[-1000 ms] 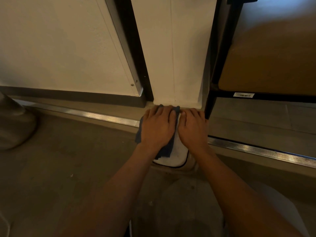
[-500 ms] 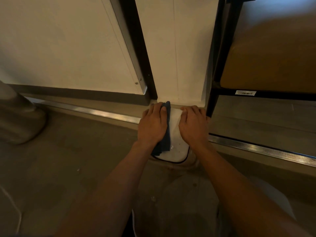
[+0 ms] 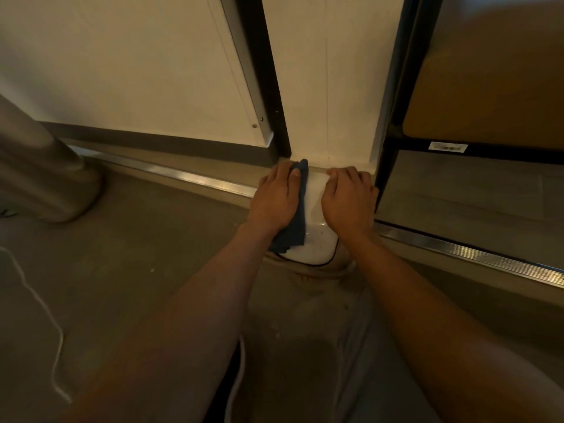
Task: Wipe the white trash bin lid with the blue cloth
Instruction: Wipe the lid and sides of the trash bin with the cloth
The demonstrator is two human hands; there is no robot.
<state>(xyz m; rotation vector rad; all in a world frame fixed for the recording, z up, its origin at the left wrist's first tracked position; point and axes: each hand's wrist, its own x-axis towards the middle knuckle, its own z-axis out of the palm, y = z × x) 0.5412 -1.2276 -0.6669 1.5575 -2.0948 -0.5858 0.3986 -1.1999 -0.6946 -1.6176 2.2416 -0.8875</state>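
I am pressing my left hand point(image 3: 276, 198) flat on the blue cloth point(image 3: 293, 230), fingers fairly straight, along the left edge of the white bin lid point(image 3: 316, 236). The cloth is showing beyond my fingertips at the lid's far left corner and trailing out under my wrist. My right hand point(image 3: 348, 199) is resting on the lid's right edge, fingers bent over its far edge.

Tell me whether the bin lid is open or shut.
Shut: the white trash bin lid lies flat under both hands, left hand pressing the blue cloth on it.
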